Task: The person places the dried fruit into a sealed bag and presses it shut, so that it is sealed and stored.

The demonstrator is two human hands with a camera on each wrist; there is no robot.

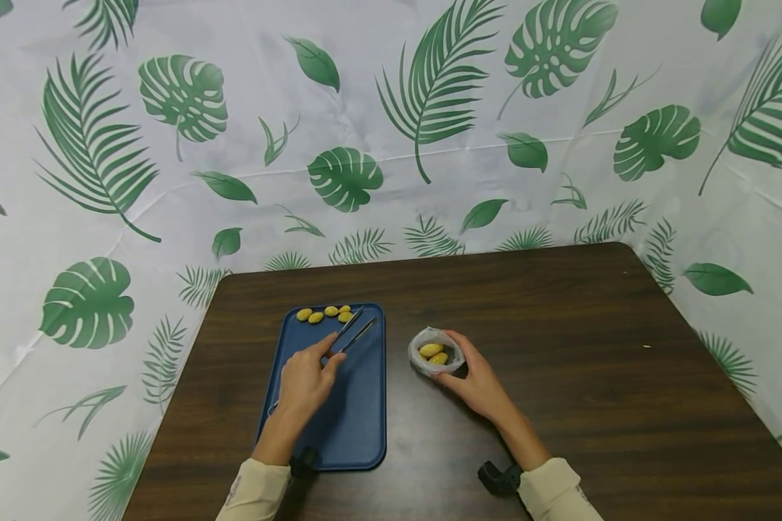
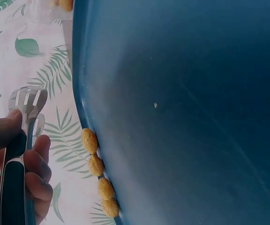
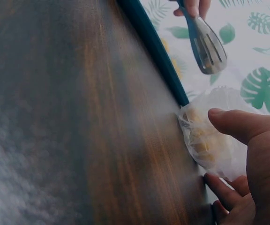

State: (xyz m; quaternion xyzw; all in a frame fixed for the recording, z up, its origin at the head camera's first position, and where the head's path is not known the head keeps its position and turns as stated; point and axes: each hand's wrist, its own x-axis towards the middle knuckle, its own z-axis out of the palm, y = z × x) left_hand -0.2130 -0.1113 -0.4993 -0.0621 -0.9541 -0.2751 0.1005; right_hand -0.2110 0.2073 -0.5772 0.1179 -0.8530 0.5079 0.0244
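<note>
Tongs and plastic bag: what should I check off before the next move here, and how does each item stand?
1. Left hand gripping the tongs: ok.
2. Tongs spread, with no piece caught between the tips: ok, the head view shows a gap.
3. Yellow pieces within reach: ok, five show along the far end of the blue tray, near the tips.
4. Plastic bag open at the top: ok.
5. Right hand holding the bag: ok.
6. Full count inside the bag: cannot tell; two show, others may be hidden.
</note>
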